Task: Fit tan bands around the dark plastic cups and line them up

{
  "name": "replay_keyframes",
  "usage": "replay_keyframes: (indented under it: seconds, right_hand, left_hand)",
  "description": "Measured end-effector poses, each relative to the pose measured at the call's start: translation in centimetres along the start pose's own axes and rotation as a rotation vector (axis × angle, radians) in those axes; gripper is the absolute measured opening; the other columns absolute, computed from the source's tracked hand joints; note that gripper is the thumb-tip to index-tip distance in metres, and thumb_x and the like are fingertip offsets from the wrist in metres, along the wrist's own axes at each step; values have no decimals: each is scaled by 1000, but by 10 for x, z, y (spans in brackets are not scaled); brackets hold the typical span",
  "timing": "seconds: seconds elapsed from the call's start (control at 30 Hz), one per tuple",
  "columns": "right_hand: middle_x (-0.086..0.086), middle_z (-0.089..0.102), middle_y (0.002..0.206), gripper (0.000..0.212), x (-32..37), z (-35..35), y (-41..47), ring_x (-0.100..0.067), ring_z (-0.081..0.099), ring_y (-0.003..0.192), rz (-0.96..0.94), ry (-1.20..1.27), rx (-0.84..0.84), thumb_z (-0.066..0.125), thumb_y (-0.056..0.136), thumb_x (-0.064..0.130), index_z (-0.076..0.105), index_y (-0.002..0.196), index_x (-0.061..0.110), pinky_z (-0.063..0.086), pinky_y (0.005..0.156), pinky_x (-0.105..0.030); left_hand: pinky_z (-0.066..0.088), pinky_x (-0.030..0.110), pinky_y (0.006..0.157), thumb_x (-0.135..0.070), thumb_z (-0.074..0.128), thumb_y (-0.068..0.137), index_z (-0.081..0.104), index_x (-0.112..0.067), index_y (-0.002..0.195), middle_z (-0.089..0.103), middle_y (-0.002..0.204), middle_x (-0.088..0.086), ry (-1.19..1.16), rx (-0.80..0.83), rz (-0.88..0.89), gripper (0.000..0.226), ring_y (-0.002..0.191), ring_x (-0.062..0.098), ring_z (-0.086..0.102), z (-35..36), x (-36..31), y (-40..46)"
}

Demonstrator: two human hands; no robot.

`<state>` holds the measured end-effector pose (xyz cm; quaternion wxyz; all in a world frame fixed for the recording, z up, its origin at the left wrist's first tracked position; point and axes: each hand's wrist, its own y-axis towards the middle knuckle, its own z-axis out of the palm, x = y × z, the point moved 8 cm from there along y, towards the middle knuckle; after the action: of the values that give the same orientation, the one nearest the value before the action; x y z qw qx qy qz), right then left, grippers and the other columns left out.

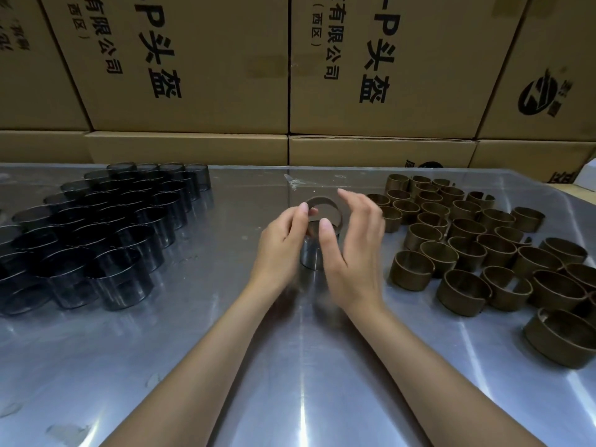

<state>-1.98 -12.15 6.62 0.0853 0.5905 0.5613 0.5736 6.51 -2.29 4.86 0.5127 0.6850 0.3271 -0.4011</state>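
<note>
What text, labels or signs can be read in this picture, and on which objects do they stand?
"-P头盔": large print on the left-centre cardboard box.
"有限公司" and "(西区)": smaller print on that box.
"-P头盔", "有限公司", "(西区)": also on the right-centre cardboard box.
Round black logo on the far-right box: its characters are too blurred to read.
Far-left box print: cut off, unreadable.
Cups, bands, table: no text.

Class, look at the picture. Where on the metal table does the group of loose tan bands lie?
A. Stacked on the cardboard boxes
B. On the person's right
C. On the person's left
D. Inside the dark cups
B: the loose tan bands cover the table's right side, and the dark cups stand on its left.
</note>
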Motion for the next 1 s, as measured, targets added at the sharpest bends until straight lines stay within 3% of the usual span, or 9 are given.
replay_keyframes:
  seconds: [0.1,0.2,0.33,0.4,0.5,0.6,0.67,0.77,1.0]
  right_hand:
    - [13,45,130,52,-24,16,-3,1,28,124,151,113,144,32,96,46,37,143,25,21,98,-7]
    - [26,49,112,44,-31,16,-3,7,33,116,167,150,119,25,98,42,47,133,29,22,87,4]
    - [26,54,102,33,-38,16,1,-7,44,113,198,177,96,22,101,37,53,113,33,34,93,-12]
    - [12,60,106,31,-42,20,1,-12,52,111,227,227,128,26,106,32,55,114,27,42,96,-29]
    - [12,60,101,29,-49,26,1,-2,56,101,293,280,178,27,106,32,55,113,25,47,90,-29]
    - [12,59,99,28,-52,29,1,-3,57,97,320,314,194,27,106,32,54,110,24,47,85,-24]
    - [12,59,100,30,-53,29,1,-4,56,99,338,321,194,27,106,33,54,110,23,45,85,-22]
    - [5,61,109,39,-59,32,-2,-9,56,107,421,319,218,24,105,39,56,117,20,45,95,-30]
    - [1,45,147,62,-65,44,-9,-21,41,134,484,140,447,16,97,61,30,148,29,31,112,-44]
  left_hand:
    - [46,37,91,-26,38,105,67,-13,103,67,93,-1,95,-21,89,32,100,25,59,1,1,-3]
    - [32,12,91,-27,35,105,62,-21,98,59,100,-7,228,-44,146,28,106,19,50,5,0,-7]
    - [27,-1,88,-32,34,104,53,-42,93,53,112,-12,115,15,54,23,107,-11,46,11,6,-11]
    - [35,3,85,-38,33,103,53,-42,94,60,104,-20,77,55,8,22,102,-10,52,14,12,-11]
    - [38,2,74,-46,34,101,54,-39,97,62,91,-32,70,76,-41,21,91,-14,56,15,21,-9]
    - [37,14,97,-53,36,97,47,-30,130,56,108,-32,58,120,-101,41,114,-2,52,16,30,-8]
    - [34,29,111,-56,35,96,47,-27,137,57,123,-25,37,179,-145,52,124,2,49,17,33,-7]
    - [33,33,114,-55,32,99,57,-31,130,61,128,-16,37,317,-156,46,125,2,51,21,34,-8]
    - [28,21,110,-49,23,102,50,-24,138,52,139,-10,88,293,-174,51,131,1,43,17,36,-8]
